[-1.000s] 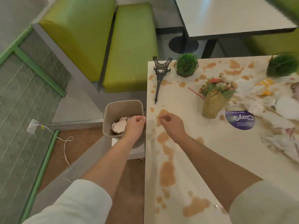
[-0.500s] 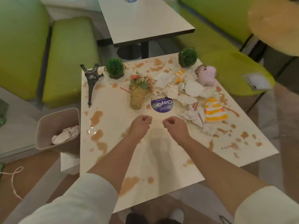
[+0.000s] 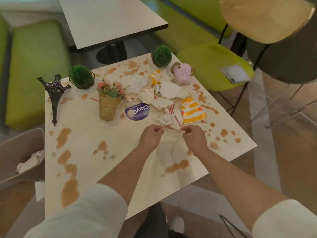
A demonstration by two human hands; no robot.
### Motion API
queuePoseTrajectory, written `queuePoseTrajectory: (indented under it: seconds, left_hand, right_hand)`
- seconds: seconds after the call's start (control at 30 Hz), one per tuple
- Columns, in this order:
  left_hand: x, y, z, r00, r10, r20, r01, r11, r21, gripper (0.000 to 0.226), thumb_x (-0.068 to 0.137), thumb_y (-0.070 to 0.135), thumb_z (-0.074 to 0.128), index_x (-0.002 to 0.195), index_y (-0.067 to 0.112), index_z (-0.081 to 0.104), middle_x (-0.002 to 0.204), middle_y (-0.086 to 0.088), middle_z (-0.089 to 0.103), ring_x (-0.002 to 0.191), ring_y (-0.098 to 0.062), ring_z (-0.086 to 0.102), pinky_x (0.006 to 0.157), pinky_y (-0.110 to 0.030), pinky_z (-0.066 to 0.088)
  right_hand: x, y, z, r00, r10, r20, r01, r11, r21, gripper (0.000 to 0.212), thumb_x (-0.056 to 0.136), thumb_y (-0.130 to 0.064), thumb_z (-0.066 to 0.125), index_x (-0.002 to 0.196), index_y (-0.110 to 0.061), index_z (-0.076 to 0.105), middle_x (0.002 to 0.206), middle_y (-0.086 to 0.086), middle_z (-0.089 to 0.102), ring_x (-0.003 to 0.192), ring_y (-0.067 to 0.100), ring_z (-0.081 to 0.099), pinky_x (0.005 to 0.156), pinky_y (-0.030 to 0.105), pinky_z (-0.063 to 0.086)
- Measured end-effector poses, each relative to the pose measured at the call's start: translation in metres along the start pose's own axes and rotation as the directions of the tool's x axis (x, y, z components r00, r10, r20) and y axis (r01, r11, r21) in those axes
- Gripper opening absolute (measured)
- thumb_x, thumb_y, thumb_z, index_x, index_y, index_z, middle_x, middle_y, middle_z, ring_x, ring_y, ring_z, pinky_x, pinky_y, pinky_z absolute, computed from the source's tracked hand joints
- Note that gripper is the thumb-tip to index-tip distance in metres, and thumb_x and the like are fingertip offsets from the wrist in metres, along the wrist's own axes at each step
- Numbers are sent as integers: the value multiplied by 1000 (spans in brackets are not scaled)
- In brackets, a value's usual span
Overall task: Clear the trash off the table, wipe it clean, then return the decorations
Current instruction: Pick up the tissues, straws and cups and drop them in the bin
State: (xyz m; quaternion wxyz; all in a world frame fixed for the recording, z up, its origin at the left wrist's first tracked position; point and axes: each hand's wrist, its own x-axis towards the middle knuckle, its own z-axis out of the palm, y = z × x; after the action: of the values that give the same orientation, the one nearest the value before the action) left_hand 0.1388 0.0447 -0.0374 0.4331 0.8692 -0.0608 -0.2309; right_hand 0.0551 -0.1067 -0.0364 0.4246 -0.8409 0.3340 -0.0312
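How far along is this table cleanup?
Barely begun. Some crumpled paper already lies in the bin. The left hand and right hand reach the nearest crumpled napkin. Wrappers, brown spills and decorations like the tower remain on the table.

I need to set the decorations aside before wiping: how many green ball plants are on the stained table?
2: one green ball plant beside the Eiffel Tower model at the far left, another at the far edge near the pink bucket.
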Motion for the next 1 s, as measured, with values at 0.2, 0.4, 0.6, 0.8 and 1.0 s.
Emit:
queuePoseTrajectory:
  seconds: [0.2, 0.4, 0.6, 0.8, 1.0]
  left_hand:
    - [34, 8, 7, 998, 54, -28, -48, 983, 179, 31, 90, 33, 62, 119, 23, 62, 120, -5, 54, 112, -23, 54, 99, -37, 44]
    - [58, 12, 18, 991, 130, 15, -129, 948, 290, 58, 86, 33, 70, 137, 17, 46, 129, -10, 46, 122, -26, 46, 102, -39, 41]
    - [73, 8, 25, 993, 108, 39, -115, 928, 354, 50, 80, 40, 71, 125, 29, 52, 119, -5, 50, 111, -26, 53, 89, -39, 47]
    - [82, 7, 25, 995, 89, 37, -96, 944, 315, 47, 79, 43, 75, 113, 19, 52, 110, -3, 55, 100, -23, 56, 82, -36, 46]
    - [80, 9, 20, 997, 83, -5, -80, 975, 206, 48, 86, 42, 67, 125, 20, 51, 114, -5, 59, 101, -23, 61, 85, -38, 49]
  right_hand:
    - [24, 20, 1, 999, -29, 39, 38, 971, -237, 40, 90, -14, 60, 128, -24, 57, 125, 6, 42, 114, 25, 47, 82, 43, 53]
    - [34, 23, 13, 983, -103, 150, 151, 924, -351, 36, 89, -19, 64, 125, -22, 60, 118, 5, 47, 112, 24, 45, 93, 33, 43]
    - [42, 18, 20, 983, -71, 168, 122, 942, -312, 20, 86, -12, 57, 105, -17, 62, 108, 0, 50, 107, 19, 48, 78, 29, 43]
    - [47, 14, 13, 999, -22, 42, 24, 998, -51, 12, 75, -17, 59, 87, -19, 59, 87, -4, 57, 93, 21, 54, 67, 31, 45]
    - [48, -8, 1, 998, 49, -44, -36, 966, 257, 11, 84, -22, 62, 94, -23, 57, 93, -4, 58, 77, 7, 55, 56, 19, 35]
